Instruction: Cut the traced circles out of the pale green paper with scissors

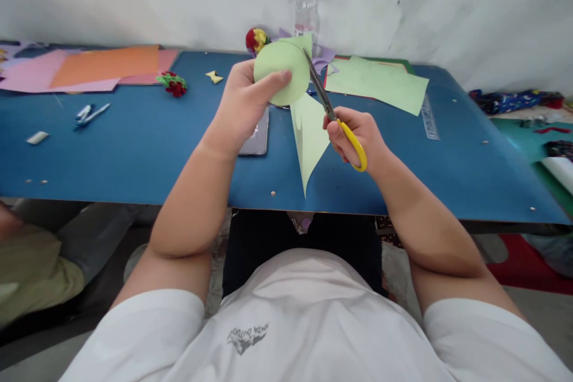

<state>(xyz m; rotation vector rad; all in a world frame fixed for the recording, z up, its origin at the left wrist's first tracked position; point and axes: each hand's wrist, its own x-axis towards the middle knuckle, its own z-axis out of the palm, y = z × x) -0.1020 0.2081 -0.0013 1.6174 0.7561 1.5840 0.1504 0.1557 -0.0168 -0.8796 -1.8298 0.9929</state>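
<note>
My left hand (244, 104) pinches a light green paper sheet (286, 71), thumb on the rounded, circle-shaped part held above the blue table (134, 143). A long pointed strip of the same paper (310, 137) hangs down from it. My right hand (353, 134) is closed in the yellow handles of scissors (333, 113), whose blades point up and left along the circle's right edge.
A phone (258, 138) lies under my left wrist. Green sheets (380, 82) and a clear ruler (430, 118) lie to the right, pink and orange sheets (89, 67) at far left. A water bottle (307, 3), paper flowers (173, 83), pens (89, 114) stand about.
</note>
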